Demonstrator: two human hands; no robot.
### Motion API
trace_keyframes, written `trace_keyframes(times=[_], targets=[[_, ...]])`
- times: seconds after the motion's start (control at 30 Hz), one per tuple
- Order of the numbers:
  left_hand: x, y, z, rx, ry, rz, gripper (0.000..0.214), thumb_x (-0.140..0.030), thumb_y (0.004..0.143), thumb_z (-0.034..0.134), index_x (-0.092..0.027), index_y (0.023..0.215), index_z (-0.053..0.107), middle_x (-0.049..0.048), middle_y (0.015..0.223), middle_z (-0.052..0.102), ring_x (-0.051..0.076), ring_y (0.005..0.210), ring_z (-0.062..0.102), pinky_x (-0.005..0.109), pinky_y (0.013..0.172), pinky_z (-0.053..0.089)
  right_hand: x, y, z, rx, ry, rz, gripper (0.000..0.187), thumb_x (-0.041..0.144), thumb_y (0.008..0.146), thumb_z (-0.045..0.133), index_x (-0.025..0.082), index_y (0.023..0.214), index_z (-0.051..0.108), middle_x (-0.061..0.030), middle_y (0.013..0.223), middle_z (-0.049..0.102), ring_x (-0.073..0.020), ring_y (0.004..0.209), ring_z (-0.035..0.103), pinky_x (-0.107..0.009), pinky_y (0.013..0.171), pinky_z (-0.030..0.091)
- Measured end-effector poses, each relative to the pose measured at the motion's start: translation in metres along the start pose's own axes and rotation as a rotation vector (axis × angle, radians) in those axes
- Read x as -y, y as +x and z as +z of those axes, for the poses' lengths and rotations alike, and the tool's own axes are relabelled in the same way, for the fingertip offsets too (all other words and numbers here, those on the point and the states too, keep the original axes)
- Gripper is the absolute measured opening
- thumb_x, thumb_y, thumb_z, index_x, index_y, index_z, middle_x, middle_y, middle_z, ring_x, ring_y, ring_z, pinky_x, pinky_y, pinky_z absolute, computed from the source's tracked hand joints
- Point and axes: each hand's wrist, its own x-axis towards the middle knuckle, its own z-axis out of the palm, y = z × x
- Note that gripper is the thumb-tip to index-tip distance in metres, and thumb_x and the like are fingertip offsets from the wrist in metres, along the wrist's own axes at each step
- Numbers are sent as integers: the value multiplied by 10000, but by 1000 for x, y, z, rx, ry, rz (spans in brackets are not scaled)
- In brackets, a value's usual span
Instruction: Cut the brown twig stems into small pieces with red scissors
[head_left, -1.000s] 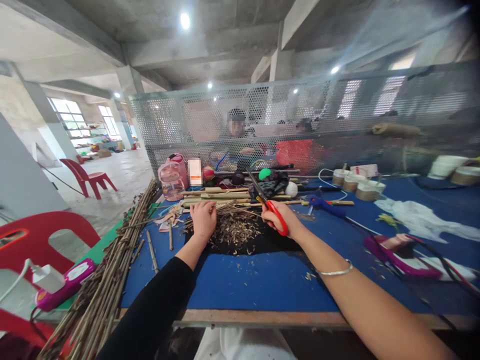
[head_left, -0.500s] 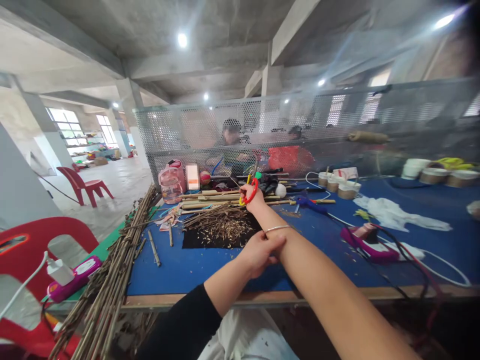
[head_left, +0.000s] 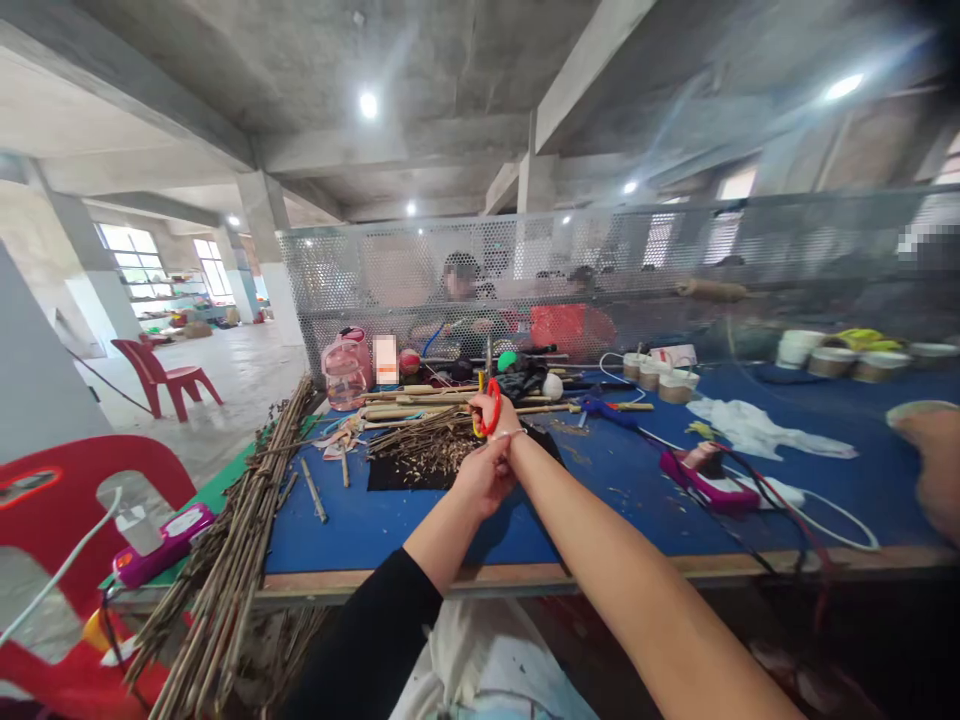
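Observation:
My right hand (head_left: 496, 412) is closed round a pair of scissors (head_left: 492, 405) with red and yellow handles, blades pointing up and away. Just below it, my left hand (head_left: 486, 472) is closed at the right wrist, its thumb and fingers on a thin silvery bracelet (head_left: 523, 431). Part of the left fingers is hidden behind the wrist. Under and beyond both hands, dry thin twigs (head_left: 412, 432) and small plant clippings (head_left: 442, 460) lie on a black cloth (head_left: 381, 477).
A long bundle of dry stalks (head_left: 225, 560) hangs over the left of the blue table (head_left: 300, 550). Behind stand a pink bottle (head_left: 346, 375) and a perforated screen (head_left: 360, 260). On the right are a purple power strip (head_left: 705, 487), cables, a plastic bag (head_left: 772, 428) and tape rolls (head_left: 832, 362).
My left hand and the bracelet have slid from the right forearm towards the wrist. The right hand with the scissors is slightly lower and further left, and the view has shifted.

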Motion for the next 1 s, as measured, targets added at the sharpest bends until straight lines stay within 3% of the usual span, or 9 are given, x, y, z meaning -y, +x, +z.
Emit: trace_keyframes(times=[0.1,0.2,0.3,0.37,0.43,0.53,0.67,0.8,1.0], targets=[[-19,-10,-21,-2,405,50,374,-372,637,698,-137,905,584,67,793,621,134,661,572,258,615,450,-1,-7,-20,107,1,5,152,213,523,546,187,568,403,55,415,447,-43,328,324,-163,299,226],[-45,-25,-41,-333,927,622,272,-339,737,595,-147,930,601,99,886,628,192,854,564,336,795,429,-3,-14,-44,333,10,53,196,216,502,579,191,598,410,78,399,407,-34,314,277,-156,298,182],[-70,-27,-52,-388,1452,1020,264,-280,817,476,-219,1047,591,93,1121,583,233,1105,456,435,981,270,-5,-16,-51,572,-11,140,218,209,512,594,193,644,422,77,439,432,-31,317,268,-157,301,164],[-81,-21,-54,-272,1687,984,225,-281,838,439,-225,951,626,91,1019,626,236,1044,498,460,980,243,-6,-14,-45,636,-35,137,226,208,523,601,195,668,429,85,450,422,-31,321,275,-157,309,166],[-87,-9,-54,-86,1777,799,252,-289,848,412,-196,793,640,94,818,651,221,871,568,403,898,330,-6,-11,-35,602,-71,76,223,236,546,614,195,674,436,95,427,387,-37,325,285,-158,318,162],[-87,10,-55,-29,1590,695,229,-293,817,459,-172,700,615,88,719,627,200,745,569,304,734,393,-12,-6,-25,402,-117,-34,280,408,626,612,192,650,435,78,433,395,-45,339,299,-170,335,203],[-73,27,-63,-151,889,480,220,-286,818,452,-149,705,582,16,556,529,119,519,487,233,544,377,-26,-7,-34,55,-250,-119,492,663,743,359,203,578,414,50,391,360,-67,326,285,-205,339,231],[-57,26,-78,-47,223,236,126,-240,789,529,-141,860,563,3,652,572,59,482,476,179,488,382,-35,-16,-45,14,-410,-225,454,639,667,522,195,599,457,35,447,450,-74,365,337,-216,374,247],[-48,13,-84,47,164,82,134,-239,804,548,-106,795,562,53,682,611,67,538,556,172,519,444,-36,-32,-26,74,-291,-205,423,526,558,664,203,668,415,6,657,595,-99,479,458,-214,407,287]])
